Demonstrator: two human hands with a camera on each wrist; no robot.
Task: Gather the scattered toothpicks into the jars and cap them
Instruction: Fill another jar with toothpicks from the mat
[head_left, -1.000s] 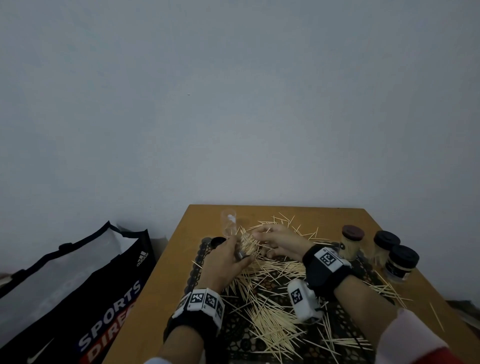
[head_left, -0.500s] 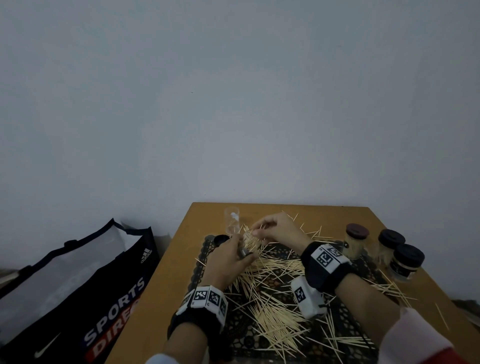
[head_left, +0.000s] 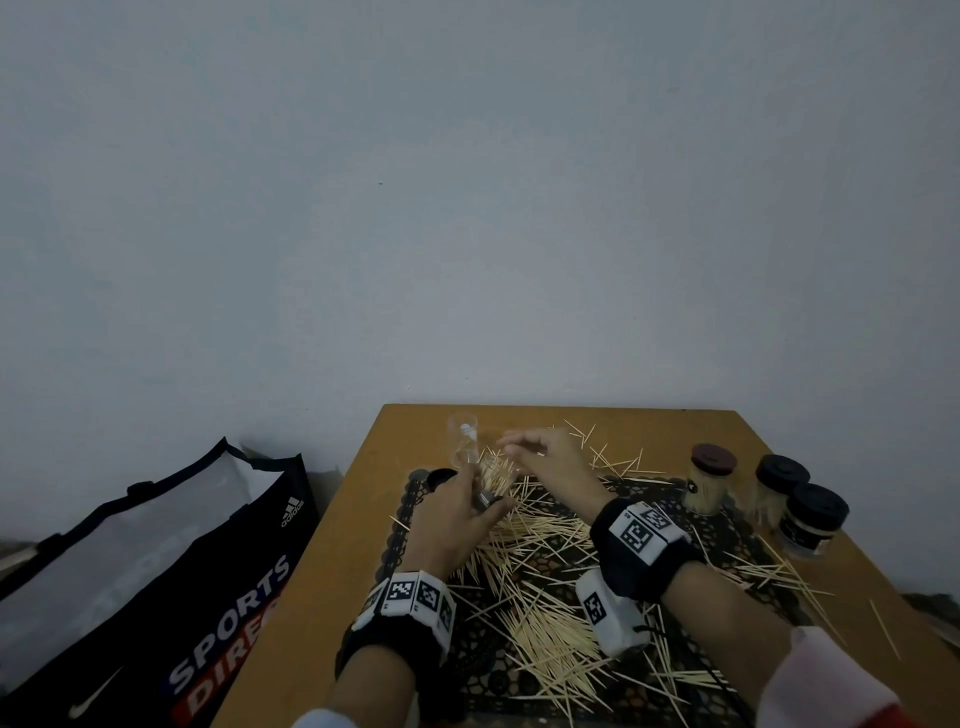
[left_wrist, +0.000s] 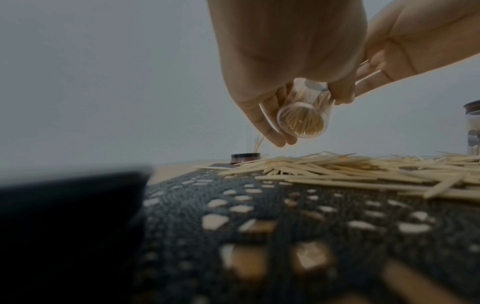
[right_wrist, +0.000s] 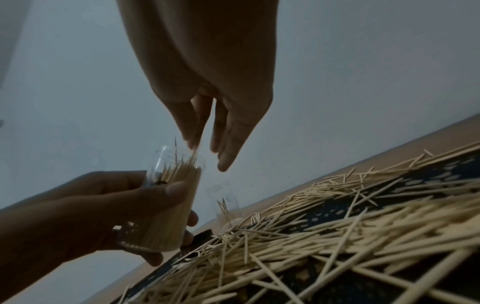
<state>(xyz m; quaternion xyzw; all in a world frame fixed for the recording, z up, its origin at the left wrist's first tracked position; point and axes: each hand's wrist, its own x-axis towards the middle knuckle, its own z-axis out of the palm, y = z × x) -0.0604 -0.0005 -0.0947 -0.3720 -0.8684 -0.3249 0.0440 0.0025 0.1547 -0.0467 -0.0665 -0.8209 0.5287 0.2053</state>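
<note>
From the head view, the left hand (head_left: 457, 512) is gripping a nearly full jar (head_left: 496, 480) over the mat's (head_left: 737, 530) far left, while the right hand (head_left: 545, 457) is hovering above it; loose toothpicks (head_left: 540, 618) are covering the mat. The bag (head_left: 156, 597) at left is reading "SPORTS DIRE", plus "adidas".

In the left wrist view, the jar (left_wrist: 302, 115) is tilting, so sticks could be spilling out.

In the right wrist view, the right hand's fingers (right_wrist: 228, 144) are hanging straight and slightly apart, seemingly feeding a stick or two into the crowded mouth; they could be snagging.

Black wrist straps (head_left: 638, 566) on both arms — white blocks (head_left: 413, 597) printed with black square codes; white sleeve cuffs (head_left: 826, 680), red-edged at right.
</note>
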